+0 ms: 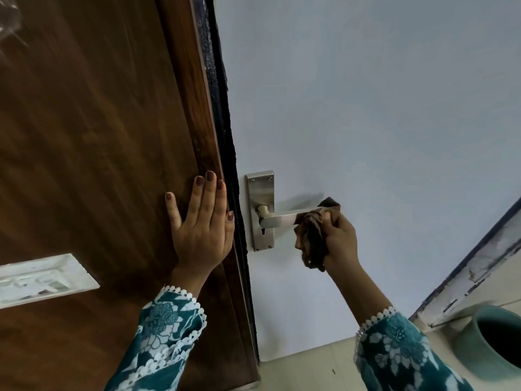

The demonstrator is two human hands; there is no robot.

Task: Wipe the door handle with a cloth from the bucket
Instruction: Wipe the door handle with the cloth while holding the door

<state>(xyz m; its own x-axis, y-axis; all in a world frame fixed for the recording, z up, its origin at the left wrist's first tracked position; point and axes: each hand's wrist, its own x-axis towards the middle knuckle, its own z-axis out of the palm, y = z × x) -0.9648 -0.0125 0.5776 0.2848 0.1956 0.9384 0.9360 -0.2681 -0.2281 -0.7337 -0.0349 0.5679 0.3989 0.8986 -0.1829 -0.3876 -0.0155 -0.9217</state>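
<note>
A silver lever door handle (277, 218) on a steel backplate (260, 190) is fixed to a pale grey-white door (366, 108). My right hand (342, 238) is shut on a crumpled brown cloth (311, 238), which is wrapped around the outer end of the lever. My left hand (204, 218) lies flat, fingers spread, on the dark brown wooden panel (98, 136) left of the door edge. A teal bucket (490, 337) stands on the floor at the lower right; I cannot see what is inside it.
A white switch plate (42, 277) sits on the wooden panel at the lower left. A chipped white skirting strip (479, 266) runs along the wall at the right. Light floor tiles (310, 371) show below the door.
</note>
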